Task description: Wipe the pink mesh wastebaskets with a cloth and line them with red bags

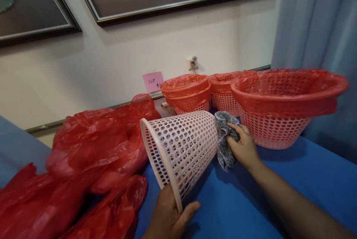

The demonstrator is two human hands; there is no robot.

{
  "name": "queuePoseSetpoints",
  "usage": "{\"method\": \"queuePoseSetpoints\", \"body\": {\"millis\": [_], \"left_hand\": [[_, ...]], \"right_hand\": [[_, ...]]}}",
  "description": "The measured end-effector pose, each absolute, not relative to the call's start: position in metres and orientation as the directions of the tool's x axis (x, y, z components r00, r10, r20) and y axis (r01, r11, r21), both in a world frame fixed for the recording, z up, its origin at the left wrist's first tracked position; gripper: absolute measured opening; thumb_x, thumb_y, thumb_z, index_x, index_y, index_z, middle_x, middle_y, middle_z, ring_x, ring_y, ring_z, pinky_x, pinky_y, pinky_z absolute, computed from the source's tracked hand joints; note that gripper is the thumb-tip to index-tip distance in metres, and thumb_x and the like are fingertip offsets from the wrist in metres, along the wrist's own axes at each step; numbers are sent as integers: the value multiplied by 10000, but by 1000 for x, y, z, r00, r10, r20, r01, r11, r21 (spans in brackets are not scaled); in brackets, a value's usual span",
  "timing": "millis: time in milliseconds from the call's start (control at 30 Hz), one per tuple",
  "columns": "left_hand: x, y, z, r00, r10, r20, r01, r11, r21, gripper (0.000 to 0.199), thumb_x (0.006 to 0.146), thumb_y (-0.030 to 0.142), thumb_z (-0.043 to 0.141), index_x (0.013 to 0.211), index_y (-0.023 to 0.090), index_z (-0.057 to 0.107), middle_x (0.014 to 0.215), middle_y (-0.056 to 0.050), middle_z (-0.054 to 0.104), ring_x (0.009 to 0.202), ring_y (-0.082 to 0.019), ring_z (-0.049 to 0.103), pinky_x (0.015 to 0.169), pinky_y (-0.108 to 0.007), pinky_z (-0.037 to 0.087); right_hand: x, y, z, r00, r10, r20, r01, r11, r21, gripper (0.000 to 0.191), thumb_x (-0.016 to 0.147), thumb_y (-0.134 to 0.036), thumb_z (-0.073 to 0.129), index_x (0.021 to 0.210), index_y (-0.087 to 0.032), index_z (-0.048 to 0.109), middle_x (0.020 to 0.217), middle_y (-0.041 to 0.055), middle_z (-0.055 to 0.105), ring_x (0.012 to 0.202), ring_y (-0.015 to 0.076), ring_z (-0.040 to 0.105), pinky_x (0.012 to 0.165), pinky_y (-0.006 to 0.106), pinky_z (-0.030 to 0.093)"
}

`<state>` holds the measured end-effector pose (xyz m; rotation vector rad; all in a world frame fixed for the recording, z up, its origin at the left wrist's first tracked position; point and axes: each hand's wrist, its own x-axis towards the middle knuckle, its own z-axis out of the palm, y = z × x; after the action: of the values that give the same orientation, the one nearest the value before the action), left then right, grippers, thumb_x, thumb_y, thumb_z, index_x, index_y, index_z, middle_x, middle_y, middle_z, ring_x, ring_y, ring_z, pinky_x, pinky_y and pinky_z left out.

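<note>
A pale pink perforated wastebasket (189,138) lies tilted on its side above the table, its open rim toward the left. My left hand (170,213) grips the lower part of that rim, thumb outside and fingers reaching inside. In my right hand (244,144) is a bunched grey cleaning cloth (225,157), pressed against the basket's base at the right end. The fingers of my right hand are closed on the cloth. Part of the left hand's fingers is hidden behind the rim.
Red plastic bags (97,149) are heaped on the left of the blue table (223,202). Several wastebaskets lined with red bags stand behind and right, the nearest a large basket (276,123). A pink note (153,81) and a wall socket (192,63) are behind; a blue curtain (315,27) hangs right.
</note>
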<state>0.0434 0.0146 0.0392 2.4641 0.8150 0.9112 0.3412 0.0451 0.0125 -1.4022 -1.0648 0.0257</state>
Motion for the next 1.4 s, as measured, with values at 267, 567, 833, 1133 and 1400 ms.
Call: {"method": "queuePoseSetpoints", "body": {"millis": [267, 567, 833, 1133, 1400], "left_hand": [[56, 13, 40, 615, 578, 536, 320, -804, 501, 572, 945, 511, 712, 1450, 264, 608, 1281, -120, 761, 1027, -284, 767, 898, -389, 652], [54, 22, 37, 737, 551, 392, 410, -825, 390, 746, 936, 633, 659, 1572, 291, 472, 1432, -146, 675, 1278, -344, 674, 1090, -482, 565], [62, 22, 30, 774, 589, 233, 491, -790, 367, 671, 892, 574, 746, 1465, 252, 610, 1398, -155, 689, 1222, -358, 691, 1084, -492, 562], [56, 6, 48, 493, 638, 592, 252, -756, 605, 661, 901, 635, 694, 1445, 266, 619, 1309, -122, 715, 1157, -337, 715, 1023, -470, 597], [48, 6, 51, 438, 609, 661, 348, -793, 500, 296, 1006, 376, 620, 1224, 230, 757, 1143, -95, 792, 966, -273, 774, 830, -350, 651]], "right_hand": [[278, -23, 25, -146, 403, 903, 455, 838, -301, 633, 764, -103, 524, 1367, -259, 641, 1552, 98, 435, 1279, 246, 622, 1004, 373, 596], [322, 26, 20, 402, 551, 732, 633, 410, -657, 462, 825, -164, 558, 1254, -211, 722, 1369, 138, 582, 1259, 296, 630, 1087, 497, 547], [306, -2, 31, 157, 460, 874, 608, 653, -453, 519, 803, -103, 544, 1278, -239, 702, 1457, 114, 521, 1293, 271, 614, 1071, 437, 556], [285, -23, 36, -153, 295, 943, 402, 891, -214, 583, 655, -108, 513, 1196, -217, 701, 1418, 102, 539, 1082, 221, 695, 838, 336, 630], [292, -13, 34, 3, 388, 921, 584, 747, -317, 497, 764, -75, 547, 1212, -213, 713, 1410, 124, 569, 1207, 258, 663, 963, 396, 608]]}}
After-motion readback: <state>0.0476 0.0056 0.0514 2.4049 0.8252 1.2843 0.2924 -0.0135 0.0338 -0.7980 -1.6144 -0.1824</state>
